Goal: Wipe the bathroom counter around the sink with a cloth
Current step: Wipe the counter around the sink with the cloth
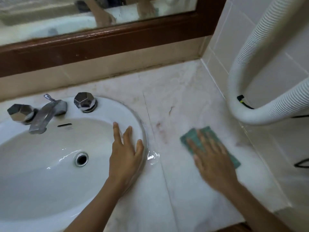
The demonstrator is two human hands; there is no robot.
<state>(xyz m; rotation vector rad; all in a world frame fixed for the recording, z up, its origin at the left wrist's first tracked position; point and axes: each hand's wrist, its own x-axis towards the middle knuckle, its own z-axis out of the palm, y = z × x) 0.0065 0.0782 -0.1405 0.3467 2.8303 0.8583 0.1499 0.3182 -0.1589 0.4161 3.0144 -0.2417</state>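
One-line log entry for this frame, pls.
step: wiping counter | right hand: flat on green cloth, right of sink | left hand: flat on sink rim | puddle beside rim: not yet wiped

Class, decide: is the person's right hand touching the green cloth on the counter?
Touching. The head view shows the right hand spread flat on top of the green cloth, pressing it onto the marble counter, with no gap between them.
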